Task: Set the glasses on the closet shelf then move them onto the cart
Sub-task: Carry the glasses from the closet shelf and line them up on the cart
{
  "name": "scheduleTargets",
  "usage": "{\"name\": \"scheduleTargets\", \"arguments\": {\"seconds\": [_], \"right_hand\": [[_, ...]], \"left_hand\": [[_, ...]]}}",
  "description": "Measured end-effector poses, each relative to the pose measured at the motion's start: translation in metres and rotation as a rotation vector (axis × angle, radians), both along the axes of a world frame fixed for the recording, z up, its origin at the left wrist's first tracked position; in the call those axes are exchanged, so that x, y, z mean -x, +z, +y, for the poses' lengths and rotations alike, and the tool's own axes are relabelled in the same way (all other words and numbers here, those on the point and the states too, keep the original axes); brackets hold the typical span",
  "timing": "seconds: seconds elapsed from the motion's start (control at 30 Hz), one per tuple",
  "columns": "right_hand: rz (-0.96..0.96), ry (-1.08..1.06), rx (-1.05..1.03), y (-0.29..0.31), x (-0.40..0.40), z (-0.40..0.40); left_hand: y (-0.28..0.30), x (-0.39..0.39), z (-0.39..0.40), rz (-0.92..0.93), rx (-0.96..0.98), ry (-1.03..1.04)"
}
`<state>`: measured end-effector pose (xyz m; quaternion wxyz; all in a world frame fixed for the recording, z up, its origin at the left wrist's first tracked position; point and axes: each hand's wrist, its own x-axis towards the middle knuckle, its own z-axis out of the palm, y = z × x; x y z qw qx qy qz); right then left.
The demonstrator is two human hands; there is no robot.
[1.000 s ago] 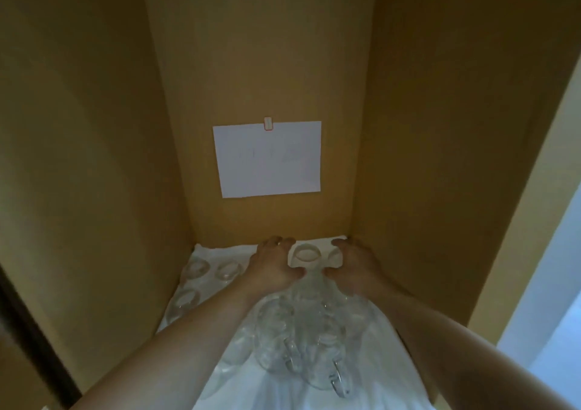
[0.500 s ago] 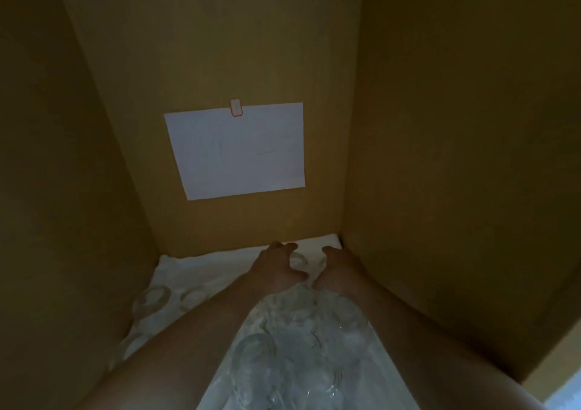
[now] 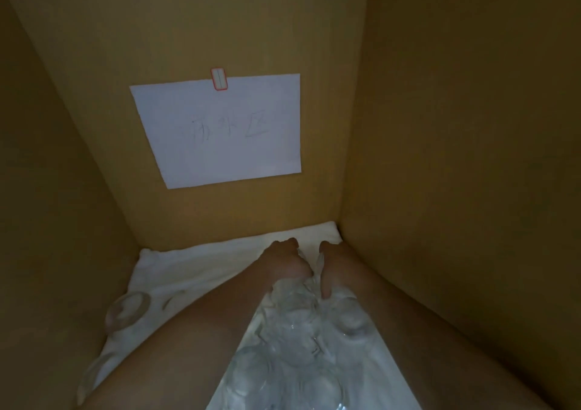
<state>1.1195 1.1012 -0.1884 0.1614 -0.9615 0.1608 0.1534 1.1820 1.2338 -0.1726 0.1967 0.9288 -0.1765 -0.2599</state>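
Observation:
Inside the wooden closet a white cloth [image 3: 195, 265] covers the shelf. Several clear glasses [image 3: 301, 346] crowd the cloth between my forearms, and one more glass [image 3: 127, 310] stands at the left with another rim [image 3: 176, 299] beside it. My left hand [image 3: 283, 261] and my right hand [image 3: 333, 268] sit close together at the back right corner, fingers curled. Between them shows a sliver of a clear glass [image 3: 318, 261], which both hands appear to hold. Most of that glass is hidden by my fingers.
A white paper sheet [image 3: 220, 129] with handwriting is taped to the closet's back wall. Wooden side walls close in at the left [image 3: 47, 221] and right [image 3: 456, 189]. A glass [image 3: 94, 375] lies partly hidden beside my left forearm.
My head has moved closer into the closet and the view has darkened. My two hands have drawn together, closing the gap around the glass at the back.

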Motion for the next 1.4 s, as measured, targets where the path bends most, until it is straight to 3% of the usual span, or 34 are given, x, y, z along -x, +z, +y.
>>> {"name": "scheduleTargets", "arguments": {"seconds": [0.13, 0.4, 0.63, 0.87, 0.97, 1.07, 1.2, 1.3, 1.4], "right_hand": [[0.024, -0.024, -0.020, 0.002, -0.002, 0.000], [-0.086, -0.137, -0.177, 0.015, -0.006, 0.001], [-0.483, -0.323, -0.283, 0.067, 0.002, 0.019], [-0.881, -0.536, -0.740, 0.105, 0.036, 0.054], [-0.974, -0.585, -1.001, 0.119, 0.055, 0.073], [-1.000, -0.604, -1.199, 0.133, 0.077, 0.091], [-0.936, -0.595, -1.436, 0.139, 0.107, 0.110], [-0.817, -0.561, -1.639, 0.143, 0.122, 0.123], [-0.850, -0.676, -1.772, 0.142, 0.131, 0.130]], "left_hand": [[0.005, 0.001, 0.002, 0.040, 0.074, 0.087], [0.019, -0.001, 0.021, -0.108, 0.230, 0.185], [0.065, -0.009, 0.071, -0.233, 0.479, 0.362], [0.103, 0.005, 0.121, -0.348, 0.880, 0.593], [0.117, 0.022, 0.141, -0.246, 1.102, 0.690], [0.125, 0.037, 0.155, -0.032, 1.284, 0.755], [0.138, 0.061, 0.181, 0.315, 1.479, 0.710], [0.146, 0.084, 0.194, 0.413, 1.595, 0.713], [0.148, 0.101, 0.203, 0.545, 1.760, 0.701]]}}
